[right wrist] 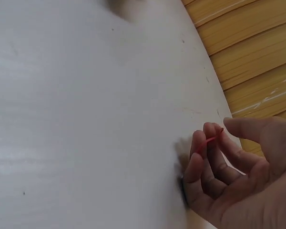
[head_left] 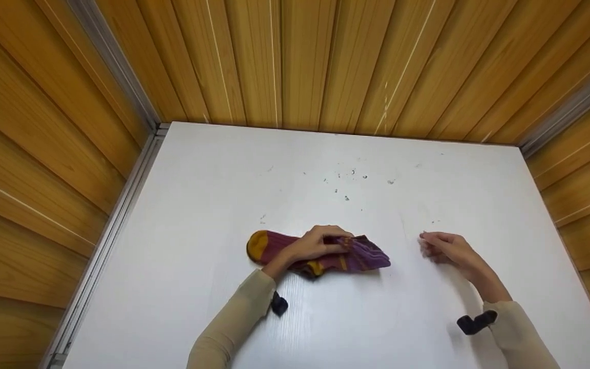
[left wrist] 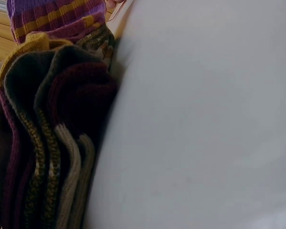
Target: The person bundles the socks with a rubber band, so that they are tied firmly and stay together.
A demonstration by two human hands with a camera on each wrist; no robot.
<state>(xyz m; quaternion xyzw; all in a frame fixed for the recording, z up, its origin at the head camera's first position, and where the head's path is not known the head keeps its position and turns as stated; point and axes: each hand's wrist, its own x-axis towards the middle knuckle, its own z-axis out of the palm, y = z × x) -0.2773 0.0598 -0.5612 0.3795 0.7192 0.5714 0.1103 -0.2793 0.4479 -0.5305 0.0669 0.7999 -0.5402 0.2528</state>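
A layered stack of knitted socks point(head_left: 282, 245) lies flat on the white table, maroon with a mustard end at left and purple ribbed cuffs at right. My left hand point(head_left: 318, 243) grips the stack near the cuffs, thumb on the near side and fingers across the top. In the left wrist view the socks point(left wrist: 43, 129) show dark green, maroon and beige folded layers. Off to the right, my right hand point(head_left: 448, 248) is held apart from the socks, fingers curled. Across those fingers runs a thin red band point(right wrist: 211, 140), held near the fingertips.
The white table point(head_left: 213, 174) has small dark marks and scuffs toward its back. Wood-patterned panels point(head_left: 300, 61) wall it in at the back and both sides, with a metal frame rail point(head_left: 121, 215) along the left edge. A black wrist device point(head_left: 477, 324) sits at the right sleeve.
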